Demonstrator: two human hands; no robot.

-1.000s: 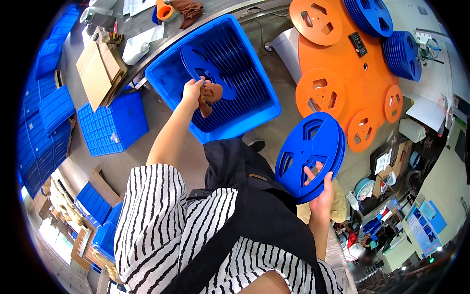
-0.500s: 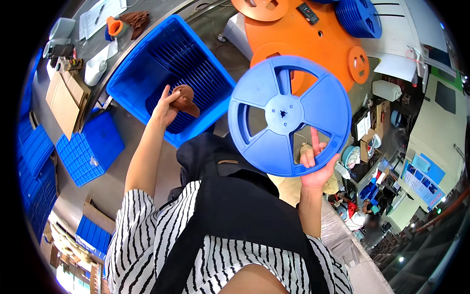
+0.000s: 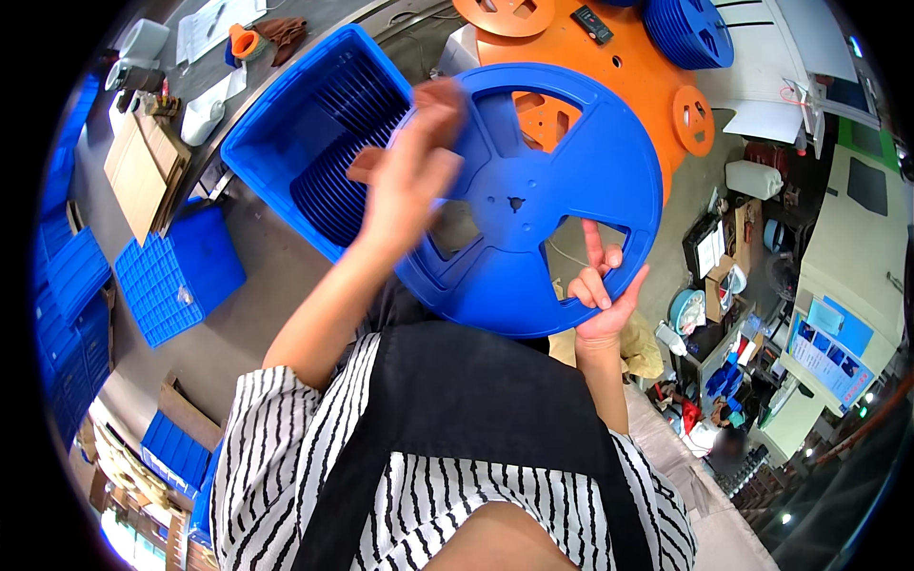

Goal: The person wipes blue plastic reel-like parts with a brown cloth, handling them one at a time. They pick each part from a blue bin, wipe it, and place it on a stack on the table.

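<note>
Cloth (image 3: 440,112), one piece, is clutched in the left hand (image 3: 405,190). One blue reel (image 3: 557,186) is gripped by the right hand (image 3: 607,312).

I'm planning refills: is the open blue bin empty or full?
Partly filled: blue discs stand in rows inside the blue bin, and bare space shows at its left. The left hand and held reel hide some.

Left fingers (image 3: 440,173) now at reel (image 3: 595,176), cloth (image 3: 440,103) blurred
</note>
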